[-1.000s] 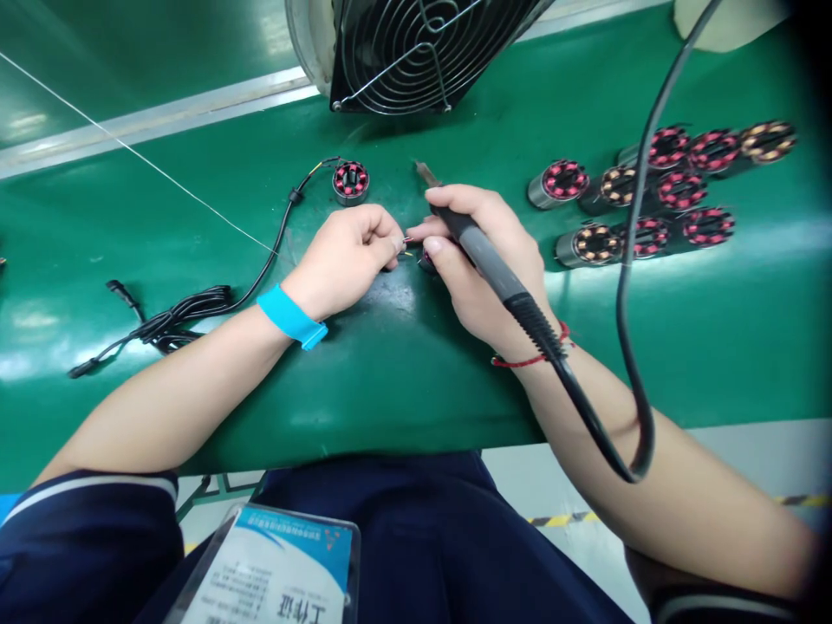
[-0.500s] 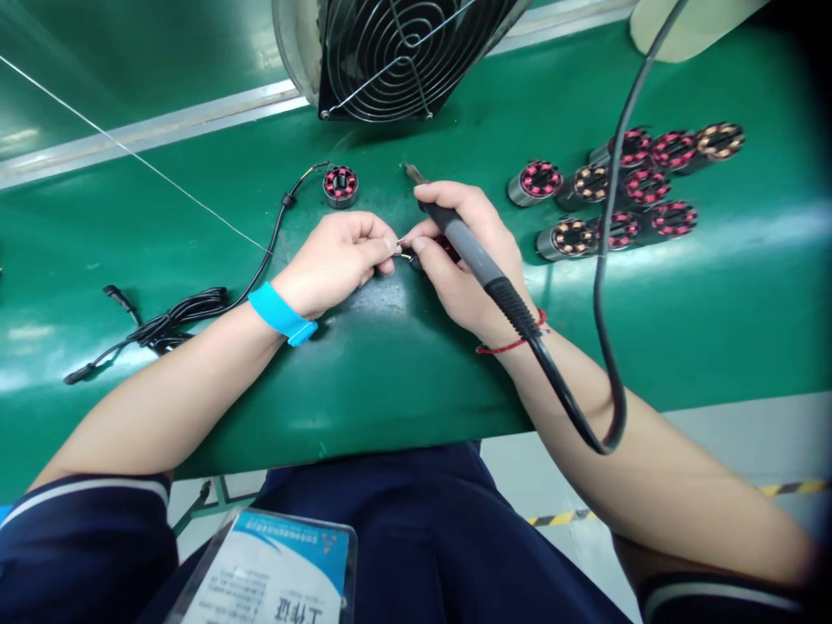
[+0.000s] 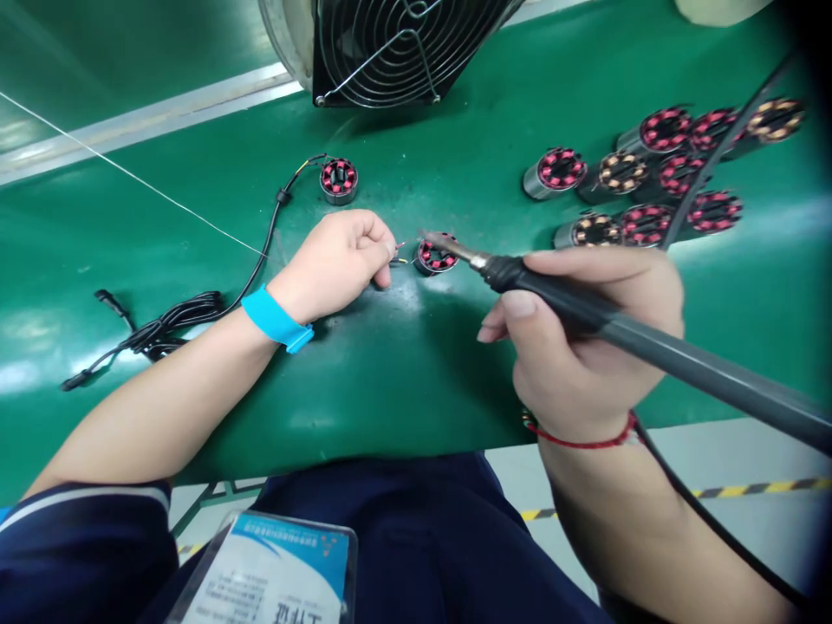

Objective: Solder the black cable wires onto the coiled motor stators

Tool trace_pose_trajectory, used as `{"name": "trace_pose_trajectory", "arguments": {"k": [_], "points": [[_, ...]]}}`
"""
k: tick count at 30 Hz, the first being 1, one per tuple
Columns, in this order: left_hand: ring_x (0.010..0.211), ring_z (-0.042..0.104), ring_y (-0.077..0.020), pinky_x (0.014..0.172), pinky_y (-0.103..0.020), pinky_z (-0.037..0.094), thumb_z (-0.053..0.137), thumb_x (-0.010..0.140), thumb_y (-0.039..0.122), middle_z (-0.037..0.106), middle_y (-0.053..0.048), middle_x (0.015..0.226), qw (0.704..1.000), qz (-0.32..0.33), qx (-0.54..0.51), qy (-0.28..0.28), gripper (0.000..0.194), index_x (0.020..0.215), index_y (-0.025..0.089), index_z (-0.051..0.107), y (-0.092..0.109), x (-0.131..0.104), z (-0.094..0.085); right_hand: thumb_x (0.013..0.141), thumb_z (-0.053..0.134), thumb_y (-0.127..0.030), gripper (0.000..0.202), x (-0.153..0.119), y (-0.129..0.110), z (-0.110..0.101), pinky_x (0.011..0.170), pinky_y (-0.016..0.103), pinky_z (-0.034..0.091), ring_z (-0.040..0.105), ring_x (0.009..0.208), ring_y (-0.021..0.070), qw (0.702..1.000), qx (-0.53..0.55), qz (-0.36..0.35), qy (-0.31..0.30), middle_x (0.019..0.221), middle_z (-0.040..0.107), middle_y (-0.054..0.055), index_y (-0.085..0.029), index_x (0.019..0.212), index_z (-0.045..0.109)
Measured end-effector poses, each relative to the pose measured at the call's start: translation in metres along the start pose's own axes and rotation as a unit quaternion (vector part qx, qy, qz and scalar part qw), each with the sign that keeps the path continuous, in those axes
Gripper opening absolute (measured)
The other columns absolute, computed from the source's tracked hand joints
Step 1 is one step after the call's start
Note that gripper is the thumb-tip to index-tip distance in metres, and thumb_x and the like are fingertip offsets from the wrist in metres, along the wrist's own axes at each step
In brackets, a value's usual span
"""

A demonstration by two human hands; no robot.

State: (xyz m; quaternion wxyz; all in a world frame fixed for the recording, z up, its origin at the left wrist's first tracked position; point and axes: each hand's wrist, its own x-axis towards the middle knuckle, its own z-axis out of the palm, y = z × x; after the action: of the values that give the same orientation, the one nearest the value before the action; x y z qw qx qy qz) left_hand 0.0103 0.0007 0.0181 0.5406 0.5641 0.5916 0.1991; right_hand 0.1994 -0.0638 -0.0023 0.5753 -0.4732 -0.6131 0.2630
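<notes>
My left hand [image 3: 344, 260] pinches thin wires [image 3: 401, 246] between thumb and fingers; the lead ends stick out to the right. Just beyond them sits a motor stator [image 3: 437, 256] with red windings in a dark ring. My right hand [image 3: 585, 338] grips a soldering iron [image 3: 604, 321] by its dark handle. The iron's metal tip [image 3: 448, 244] points left and appears over the stator, near the wire ends; whether it touches anything I cannot tell. A second stator [image 3: 339, 180], joined to a black cable [image 3: 265, 251], lies behind my left hand.
Several stators [image 3: 679, 173] with red or copper windings stand in a group at the right. A fan with a wire guard [image 3: 396, 52] is at the back. Coiled cable [image 3: 175, 321] lies at the left. A thin pale strand [image 3: 130, 162] slants down towards my left hand.
My right hand has drawn back to the right, away from the wires and stator, and the soldering iron has swung round to point left. My left hand stays almost in place.
</notes>
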Motion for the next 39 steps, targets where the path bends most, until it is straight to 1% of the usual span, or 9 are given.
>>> {"name": "trace_pose_trajectory", "arguments": {"k": [2,4,12,15,21,24,30,35,39], "points": [[0.042,0.040,-0.0041,0.048,-0.021,0.030,0.050,0.080,0.004,0.063,0.001,0.059,1.000,0.006,0.002,-0.002,0.015,0.071,0.014,0.056,-0.0003,0.0000,0.0000,0.080,0.071,-0.022,0.021,-0.0057,0.0068,0.0042,0.034,0.025,0.043,0.059,0.044,0.0117,1.000,0.011,-0.001,0.011,0.068,0.063,-0.004,-0.028,0.100,0.067],[0.042,0.040,-0.0044,0.049,-0.021,0.030,0.049,0.080,0.005,0.063,0.001,0.058,1.000,0.008,0.005,-0.001,0.015,0.071,0.015,0.055,-0.0003,0.0001,-0.0001,0.080,0.071,-0.022,0.021,-0.0077,0.0098,0.0062,0.036,0.026,0.045,0.060,0.046,0.0129,1.000,0.014,0.009,0.011,0.070,0.063,-0.003,-0.029,0.099,0.067],[0.045,0.044,-0.0058,0.054,-0.023,0.035,0.050,0.082,0.006,0.063,0.001,0.060,1.000,0.001,0.007,-0.003,0.015,0.072,0.015,0.056,-0.0017,0.0014,0.0001,0.082,0.071,-0.024,0.021,-0.0098,0.0097,0.0019,0.048,0.032,0.052,0.064,0.054,0.0143,0.999,-0.004,0.039,-0.026,0.082,0.064,0.000,-0.030,0.101,0.066],[0.046,0.047,-0.0059,0.055,-0.022,0.035,0.050,0.084,0.008,0.061,0.001,0.059,1.000,0.001,0.012,-0.001,0.015,0.072,0.015,0.057,-0.0025,0.0015,0.0001,0.083,0.071,-0.025,0.021,-0.0112,0.0091,0.0010,0.051,0.034,0.053,0.065,0.057,0.0158,0.998,-0.013,0.048,-0.044,0.082,0.063,0.000,-0.030,0.103,0.066],[0.050,0.049,-0.0068,0.055,-0.022,0.034,0.053,0.086,0.013,0.061,0.000,0.060,1.000,0.018,0.020,-0.006,0.015,0.072,0.015,0.057,-0.0027,0.0012,-0.0003,0.085,0.068,-0.030,0.021,-0.0120,0.0053,0.0026,0.043,0.030,0.049,0.065,0.057,0.0137,0.998,-0.007,0.067,-0.004,0.090,0.064,-0.001,-0.036,0.105,0.066],[0.050,0.048,-0.0067,0.053,-0.022,0.033,0.055,0.087,0.014,0.062,0.000,0.060,0.999,0.022,0.023,-0.006,0.016,0.071,0.015,0.056,-0.0031,0.0011,-0.0005,0.084,0.069,-0.026,0.024,-0.0119,0.0054,0.0027,0.047,0.031,0.051,0.066,0.059,0.0141,0.998,-0.009,0.064,-0.013,0.087,0.064,-0.002,-0.037,0.106,0.066],[0.049,0.047,-0.0072,0.052,-0.022,0.035,0.054,0.087,0.015,0.062,0.000,0.058,0.999,0.041,0.009,-0.002,0.017,0.071,0.016,0.058,-0.0058,0.0022,-0.0004,0.082,0.069,-0.019,0.027,-0.0115,0.0086,0.0023,0.053,0.032,0.052,0.066,0.060,0.0145,0.999,-0.010,0.038,-0.031,0.085,0.064,-0.001,-0.031,0.105,0.066],[0.047,0.045,-0.0064,0.052,-0.022,0.036,0.054,0.085,0.008,0.063,0.001,0.059,1.000,0.027,0.003,0.001,0.018,0.069,0.015,0.057,-0.0044,0.0025,0.0001,0.081,0.070,-0.017,0.031,-0.0108,0.0074,0.0033,0.051,0.032,0.052,0.066,0.059,0.0146,0.998,0.002,0.049,-0.030,0.084,0.064,-0.002,-0.034,0.106,0.068],[0.047,0.045,-0.0064,0.050,-0.022,0.035,0.055,0.085,0.009,0.063,0.001,0.058,1.000,0.018,-0.006,-0.001,0.018,0.069,0.016,0.057,-0.0026,0.0019,-0.0001,0.081,0.071,-0.026,0.027,-0.0108,0.0066,0.0047,0.041,0.033,0.047,0.065,0.055,0.0159,0.998,0.003,0.068,0.003,0.087,0.066,-0.001,-0.038,0.105,0.068]]}}
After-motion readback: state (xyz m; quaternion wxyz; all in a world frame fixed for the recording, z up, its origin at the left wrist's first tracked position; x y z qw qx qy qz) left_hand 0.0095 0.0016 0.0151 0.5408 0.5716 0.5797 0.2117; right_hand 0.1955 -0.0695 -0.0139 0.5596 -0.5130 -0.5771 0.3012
